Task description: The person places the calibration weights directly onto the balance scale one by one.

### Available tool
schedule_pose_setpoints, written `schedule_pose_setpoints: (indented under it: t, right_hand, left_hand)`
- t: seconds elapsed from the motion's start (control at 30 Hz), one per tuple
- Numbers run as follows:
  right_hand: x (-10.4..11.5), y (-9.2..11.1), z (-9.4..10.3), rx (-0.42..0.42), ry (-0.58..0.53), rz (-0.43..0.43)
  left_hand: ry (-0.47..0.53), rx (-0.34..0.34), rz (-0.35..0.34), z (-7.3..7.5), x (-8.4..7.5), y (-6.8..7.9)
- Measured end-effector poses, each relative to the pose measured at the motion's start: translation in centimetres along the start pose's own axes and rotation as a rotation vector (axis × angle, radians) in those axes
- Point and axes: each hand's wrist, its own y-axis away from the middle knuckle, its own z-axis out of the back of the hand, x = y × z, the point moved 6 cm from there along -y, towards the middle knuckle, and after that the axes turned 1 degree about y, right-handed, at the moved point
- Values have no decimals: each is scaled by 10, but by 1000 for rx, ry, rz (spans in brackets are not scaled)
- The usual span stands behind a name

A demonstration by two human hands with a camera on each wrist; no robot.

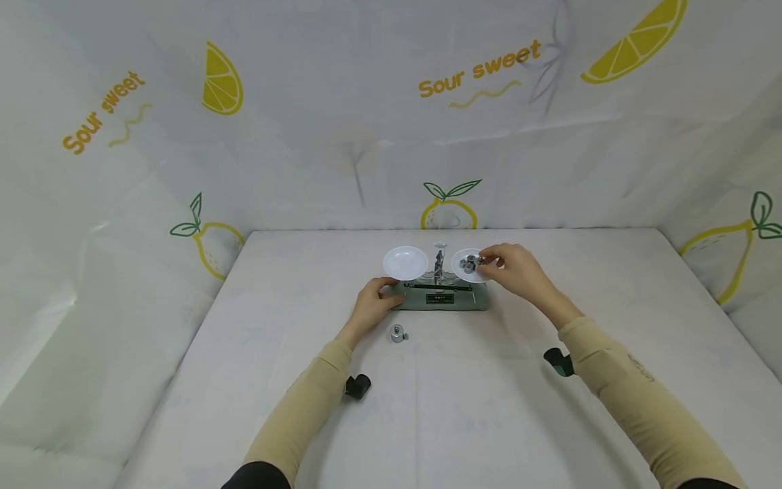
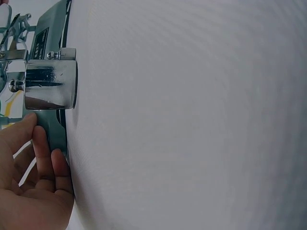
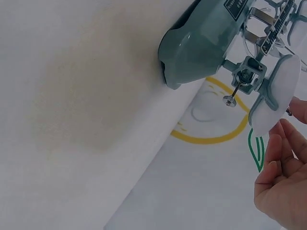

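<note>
A green balance scale [image 1: 440, 301] stands on the table with two white pans. My left hand [image 1: 374, 301] grips the left end of its base, thumb on the front face. Several small metal weights [image 1: 469, 263] stand grouped on the right pan [image 1: 461, 274]. Over that pan's right edge, my right hand [image 1: 516, 270] pinches a small weight between thumb and forefinger; in the right wrist view the pan mostly hides it. The left pan [image 1: 406, 263] holds nothing. In front of the base stands a large shiny cylindrical weight [image 2: 50, 85] with a smaller one beside it.
A white-covered table [image 1: 464, 407] runs back to a white sheet [image 1: 342, 122] printed with lemons and lettering. A dark wrist-worn device [image 1: 358, 386] shows under the left forearm, another dark device [image 1: 559, 362] under the right.
</note>
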Motion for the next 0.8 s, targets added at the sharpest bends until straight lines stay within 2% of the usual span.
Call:
schedule_pose_setpoints:
  t: [0.2, 0.47, 0.67, 0.8]
  right_hand:
    - [-5, 6, 8, -36, -12, -21]
    - [-25, 17, 16, -82, -46, -48]
    - [-42, 23, 2, 40, -90, -136]
    - [-54, 23, -19, 157, -189, -210]
  left_hand:
    - [-1, 2, 8, -1, 1, 0]
    - [-13, 4, 18, 0, 1, 0]
    - [-28, 2, 8, 0, 0, 0]
    - [-27, 2, -2, -1, 0, -1]
